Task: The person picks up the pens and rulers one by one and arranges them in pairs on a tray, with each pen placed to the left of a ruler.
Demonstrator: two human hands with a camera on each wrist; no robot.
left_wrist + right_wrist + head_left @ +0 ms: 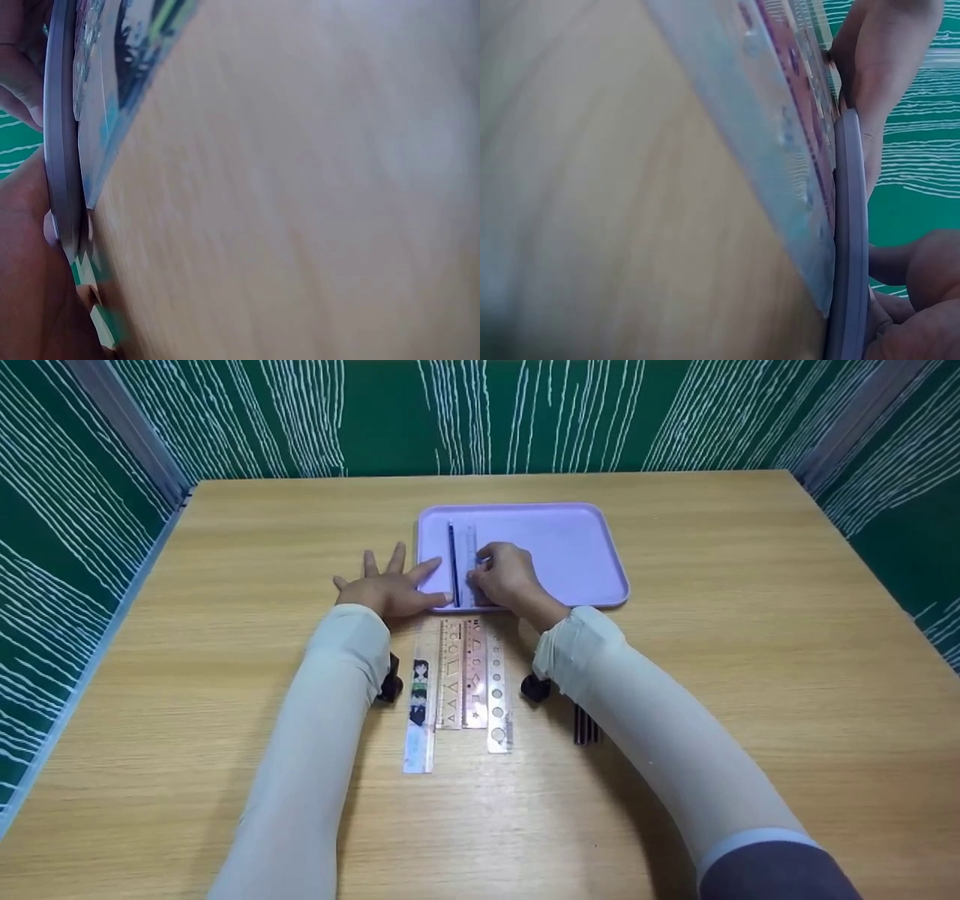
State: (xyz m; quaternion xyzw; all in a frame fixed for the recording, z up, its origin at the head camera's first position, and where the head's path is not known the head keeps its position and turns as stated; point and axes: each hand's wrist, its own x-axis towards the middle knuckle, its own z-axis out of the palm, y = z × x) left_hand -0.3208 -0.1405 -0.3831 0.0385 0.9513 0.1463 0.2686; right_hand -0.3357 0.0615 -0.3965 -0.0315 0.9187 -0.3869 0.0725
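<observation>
**Rulers before the tray, one ruler held inside it**

Nearest the viewer, four rulers are laid side by side on the wooden table point(750, 660), lengthwise toward the tray: a clear ruler with a cartoon figure point(419, 712), a copper stencil ruler point(450, 675), a pink stencil ruler point(474, 675) and a silver circle-template ruler point(498, 690). Their far ends lie just short of the tray's near rim, between the two wrists. A dark bundle point(586, 731) is partly covered by the right sleeve; what it is cannot be made out.

Beyond them the left hand point(390, 589) is laid flat with fingers spread, the thumb reaching over the near-left rim of the lilac tray point(570, 547). The right hand point(506, 577) is curled, fingertips pinching a pale ruler point(470, 547) that lies in the tray's left part. Just left of that grip a dark blue pencil point(453, 562) lies parallel to it.

In both wrist views only the tray's edge, blurred ruler ends and fingertips are seen.
</observation>
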